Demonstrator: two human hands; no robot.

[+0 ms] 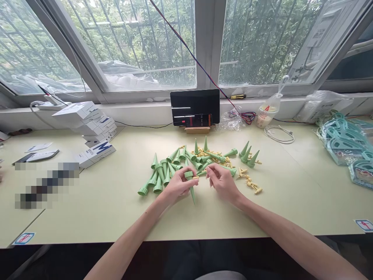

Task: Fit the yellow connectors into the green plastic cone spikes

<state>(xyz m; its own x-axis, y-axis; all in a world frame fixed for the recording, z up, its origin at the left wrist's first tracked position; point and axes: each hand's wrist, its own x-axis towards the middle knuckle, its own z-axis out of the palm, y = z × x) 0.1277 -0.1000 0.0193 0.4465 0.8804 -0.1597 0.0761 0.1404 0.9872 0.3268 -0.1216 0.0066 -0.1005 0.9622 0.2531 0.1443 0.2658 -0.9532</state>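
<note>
My left hand is closed around a green plastic plant-watering spike, its ribbed cap up and its point down towards me. A short yellow peg sticks out sideways by the cap, towards my other hand. To the right, my right hand is pinched closed, a small gap away from the peg; what its fingertips hold, if anything, is too small to make out. Behind both hands lies a pile of green spikes. Small yellow valve pieces are scattered right of my right hand.
Several green spikes stand point-up at the right. A tablet with a phone leans at the back. White boxes are stacked left, and a bagged cup, a coiled white cable and wrapped turquoise parts lie right.
</note>
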